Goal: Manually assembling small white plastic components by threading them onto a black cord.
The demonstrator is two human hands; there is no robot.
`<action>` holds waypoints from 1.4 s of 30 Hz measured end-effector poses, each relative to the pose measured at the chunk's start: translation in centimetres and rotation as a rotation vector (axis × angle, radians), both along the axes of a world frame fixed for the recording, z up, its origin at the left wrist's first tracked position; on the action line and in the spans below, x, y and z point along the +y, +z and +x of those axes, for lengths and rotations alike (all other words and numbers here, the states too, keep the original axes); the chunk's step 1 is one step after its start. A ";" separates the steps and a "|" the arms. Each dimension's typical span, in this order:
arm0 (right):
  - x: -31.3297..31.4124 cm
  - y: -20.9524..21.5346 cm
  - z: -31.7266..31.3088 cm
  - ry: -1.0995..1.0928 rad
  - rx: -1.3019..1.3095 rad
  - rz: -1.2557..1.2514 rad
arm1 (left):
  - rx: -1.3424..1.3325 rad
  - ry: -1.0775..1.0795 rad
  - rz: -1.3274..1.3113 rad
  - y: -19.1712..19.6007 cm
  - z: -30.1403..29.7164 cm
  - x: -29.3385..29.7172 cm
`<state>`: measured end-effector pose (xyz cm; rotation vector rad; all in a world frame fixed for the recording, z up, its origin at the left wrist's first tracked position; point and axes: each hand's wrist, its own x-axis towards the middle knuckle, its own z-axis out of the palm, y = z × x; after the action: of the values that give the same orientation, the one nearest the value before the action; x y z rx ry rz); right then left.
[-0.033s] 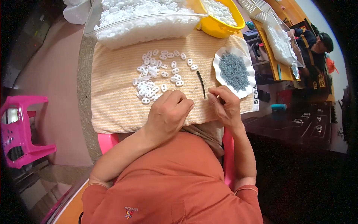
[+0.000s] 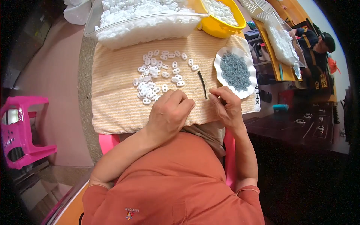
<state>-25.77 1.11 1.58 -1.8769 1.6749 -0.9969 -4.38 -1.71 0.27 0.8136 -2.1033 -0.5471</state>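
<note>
My left hand (image 2: 168, 112) rests on the striped cloth with its fingers curled and closed; what they hold, if anything, is hidden under the hand. To its right, my right hand (image 2: 228, 107) has thumb and forefinger in a pinch, and anything between them is too small to name. A thin black rod (image 2: 202, 84) lies on the cloth just beyond the gap between the hands. Small white plastic pieces with two holes (image 2: 148, 88) lie loose in a pile beyond my left hand. Small grey pieces (image 2: 235, 71) fill a white scalloped dish (image 2: 247, 92) beyond my right hand.
A clear bin (image 2: 150, 28) and a yellow basin (image 2: 219, 30), both full of white pieces, stand at the cloth's (image 2: 116, 90) far edge. A pink stool (image 2: 26, 127) is on the floor at left. Another person (image 2: 313, 45) sits at far right beside a tray of white pieces (image 2: 281, 41).
</note>
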 end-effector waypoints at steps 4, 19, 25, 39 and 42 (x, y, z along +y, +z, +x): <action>0.2 0.1 -0.2 0.003 -0.028 0.025 | -0.169 0.028 -0.133 -0.7 -0.7 -0.9; 1.7 3.3 0.1 0.020 -0.283 0.050 | -0.165 0.026 -0.082 -0.4 0.3 -0.9; 3.6 6.6 0.9 0.249 -0.516 0.032 | -0.009 0.032 0.001 -0.3 1.3 -1.3; 1.7 15.0 7.6 1.241 -0.955 -0.138 | 0.337 0.131 0.489 0.1 3.0 -2.6; 0.8 15.1 7.9 1.543 -0.782 -0.305 | 0.342 0.161 0.498 0.3 3.0 -2.7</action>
<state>-17.88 1.92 16.66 -1.8078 -0.4695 -0.9596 -1.38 -4.45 0.59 1.0673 -1.5896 -1.0633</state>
